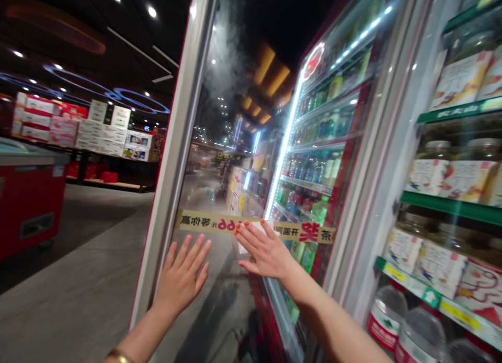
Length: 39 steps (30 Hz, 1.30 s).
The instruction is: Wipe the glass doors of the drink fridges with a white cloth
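Observation:
Both my hands are raised in front of a framed glass door point(219, 195) of a drinks cooler. My left hand point(182, 276) lies flat with fingers spread, at the lower left of the pane, close to the metal door frame point(168, 159). My right hand point(264, 250) is stretched out flat over a gold strip point(200, 222) with mirrored lettering. A white patch point(270, 228) shows behind its fingers; I cannot make out whether it is a cloth, paper or something beyond the glass. Neither hand grips anything visible. Whether the palms touch the pane is hard to tell.
On the right, cooler shelves point(451, 210) hold jars with white labels point(431, 167) and large red-labelled bottles point(388, 313). A red chest freezer point(31, 206) stands at the left. Stacked boxes point(104, 133) are farther back. Lit drink shelves point(314, 143) appear in the glass.

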Available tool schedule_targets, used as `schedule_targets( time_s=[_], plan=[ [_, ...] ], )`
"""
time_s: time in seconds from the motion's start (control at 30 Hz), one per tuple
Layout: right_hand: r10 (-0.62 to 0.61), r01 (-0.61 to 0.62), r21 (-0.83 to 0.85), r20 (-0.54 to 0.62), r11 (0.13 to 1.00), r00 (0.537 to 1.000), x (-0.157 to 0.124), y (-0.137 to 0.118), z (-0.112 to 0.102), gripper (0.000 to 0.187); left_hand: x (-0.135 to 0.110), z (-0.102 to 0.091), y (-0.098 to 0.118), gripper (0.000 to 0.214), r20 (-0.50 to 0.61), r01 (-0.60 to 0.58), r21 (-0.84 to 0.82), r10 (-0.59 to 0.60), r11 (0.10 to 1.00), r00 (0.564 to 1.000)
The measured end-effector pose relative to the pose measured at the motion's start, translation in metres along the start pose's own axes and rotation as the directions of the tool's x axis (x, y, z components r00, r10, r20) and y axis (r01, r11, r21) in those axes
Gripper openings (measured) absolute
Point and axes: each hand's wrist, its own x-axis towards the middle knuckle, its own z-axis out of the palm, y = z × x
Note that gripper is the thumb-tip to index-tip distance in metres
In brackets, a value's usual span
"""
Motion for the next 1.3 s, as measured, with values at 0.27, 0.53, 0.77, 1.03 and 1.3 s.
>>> schedule_targets(
  time_s=[0.27,0.53,0.77,1.03,1.3],
  plan=[
    [0.450,-0.490,-0.100,-0.271,0.866,0.851,-0.038,0.044,-0.005,0.084,0.000,0.001,0.001,0.074,-0.005,-0.001,-0.005,0.001,1.000,1.000],
    [0.314,-0.324,-0.092,-0.111,0.942,0.943,-0.091,0.016,0.005,0.085,0.001,-0.002,0.001,0.075,0.008,-0.014,0.021,0.014,1.000,1.000],
    [0.302,-0.315,-0.127,-0.115,0.940,0.946,-0.089,-0.036,0.018,0.091,0.002,-0.005,0.002,0.076,0.012,-0.016,0.017,0.016,1.000,1.000],
    [0.388,-0.434,-0.185,-0.239,0.882,0.890,-0.130,-0.020,0.020,0.088,0.004,-0.004,0.004,0.077,0.009,-0.025,0.035,0.025,0.999,1.000],
    [0.160,-0.172,-0.150,-0.090,0.974,0.983,-0.135,-0.089,0.034,0.074,0.001,-0.002,0.001,0.082,0.030,-0.010,0.037,0.009,0.999,1.000]
  ],
)
